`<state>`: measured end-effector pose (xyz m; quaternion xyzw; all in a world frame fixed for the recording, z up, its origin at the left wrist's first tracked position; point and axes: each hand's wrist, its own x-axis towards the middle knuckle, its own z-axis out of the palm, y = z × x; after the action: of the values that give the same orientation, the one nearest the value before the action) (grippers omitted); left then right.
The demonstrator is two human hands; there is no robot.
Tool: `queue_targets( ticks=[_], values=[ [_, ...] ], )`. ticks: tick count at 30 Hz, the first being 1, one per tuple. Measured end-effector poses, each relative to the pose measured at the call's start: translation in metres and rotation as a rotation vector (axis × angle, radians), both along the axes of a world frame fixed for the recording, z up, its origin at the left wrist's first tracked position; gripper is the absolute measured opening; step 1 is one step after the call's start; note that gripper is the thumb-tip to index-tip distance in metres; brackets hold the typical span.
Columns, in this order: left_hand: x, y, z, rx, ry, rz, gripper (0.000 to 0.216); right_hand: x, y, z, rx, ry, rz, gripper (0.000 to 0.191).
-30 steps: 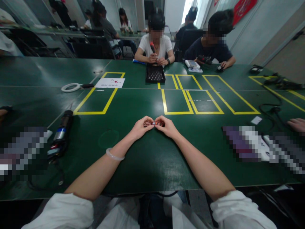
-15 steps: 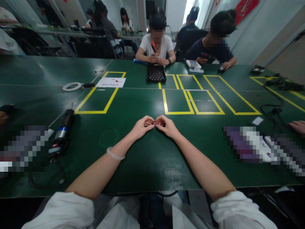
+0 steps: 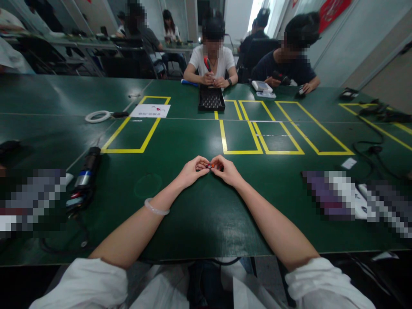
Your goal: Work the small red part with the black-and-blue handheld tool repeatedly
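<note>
Over the middle of the green table [image 3: 206, 214], both my hands meet at a small orange and black piece [image 3: 210, 166]. Its kind is too small to make out. My left hand [image 3: 194, 170] pinches its left end between thumb and fingers. On the right end, my right hand [image 3: 224, 169] pinches in the same way, with the other fingers curled behind. The fingertips nearly touch and cover much of the piece. A pale bangle [image 3: 156, 207] circles my left wrist.
Left lies a black electric screwdriver [image 3: 85, 171] with a cord. Yellow tape outlines [image 3: 243, 152], a paper sheet [image 3: 150, 110] and a white coil [image 3: 97, 116] are beyond. Across the table, a person works over a black tray [image 3: 211, 99]; another sits beside them. Blurred-out items [image 3: 334, 193] lie right.
My hands stay in place, pinching the small piece. At the far left and right edges, other people's hands have drawn back mostly out of view.
</note>
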<state>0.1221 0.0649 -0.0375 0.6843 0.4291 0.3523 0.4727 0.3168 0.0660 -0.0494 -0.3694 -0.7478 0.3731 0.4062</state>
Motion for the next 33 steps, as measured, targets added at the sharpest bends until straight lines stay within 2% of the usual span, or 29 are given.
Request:
queue_targets(
  ticks=[15, 26, 30, 33],
  values=[
    [0.0, 0.0, 0.0, 0.019, 0.015, -0.017, 0.027, -0.001, 0.0, -0.001, 0.028, -0.053, 0.005, 0.014],
    [0.0, -0.002, 0.008, -0.012, 0.052, -0.001, 0.032, 0.0, 0.001, -0.001, 0.036, -0.064, -0.051, 0.015],
    [-0.002, -0.001, 0.01, -0.009, 0.07, -0.056, 0.038, 0.001, 0.001, -0.002, -0.012, -0.051, -0.063, 0.016],
    [-0.011, -0.009, 0.024, 0.0, 0.209, -0.132, 0.048, 0.002, 0.001, 0.0, -0.044, -0.05, -0.054, 0.016]
  ],
)
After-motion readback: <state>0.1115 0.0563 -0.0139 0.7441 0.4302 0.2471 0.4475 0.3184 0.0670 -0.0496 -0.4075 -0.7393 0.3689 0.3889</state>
